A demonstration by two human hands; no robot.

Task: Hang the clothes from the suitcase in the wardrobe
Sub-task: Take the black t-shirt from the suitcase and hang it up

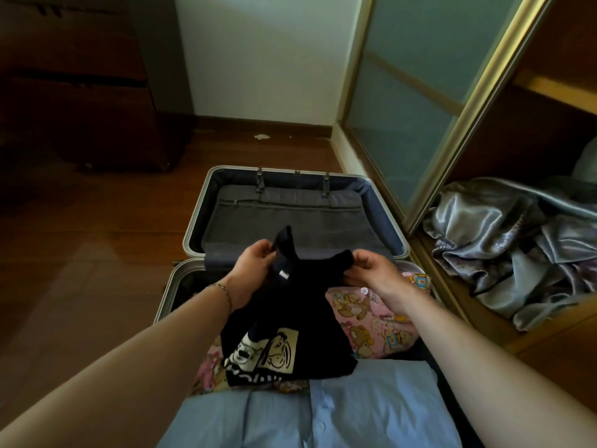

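While my left hand (250, 266) pinches one shoulder of the black top (284, 324) between thumb and curled fingers, my right hand (371, 270) pinches the other shoulder the same way, so the garment hangs between them with its neck opening uppermost. A small white label shows just inside the neck, near my left thumb. The top's lower part, printed with pale cartoon figures, drapes down onto the clothes packed beneath it. A thin bracelet (226, 294) circles my left wrist.

Under the top lies a pink garment (374, 321) printed with teddy bears, filling the near half of the suitcase (193, 234) toward its right edge. Nearer to me a light blue shirt (323, 412) with a buttoned placket lies folded across the suitcase's near edge, touching the hem of the black top. The suitcase lies open flat on the wooden floor (97, 253), its far half showing a grey zipped divider and two straps at the far edge.

To the right the wardrobe (549, 124) stands open, its sliding door (420, 108) pushed back just beside the suitcase's far right corner. A heap of grey satin cloth (517, 247) lies on the wardrobe's bottom shelf. A dark cabinet (80, 92) stands at the far left, well apart from the suitcase.
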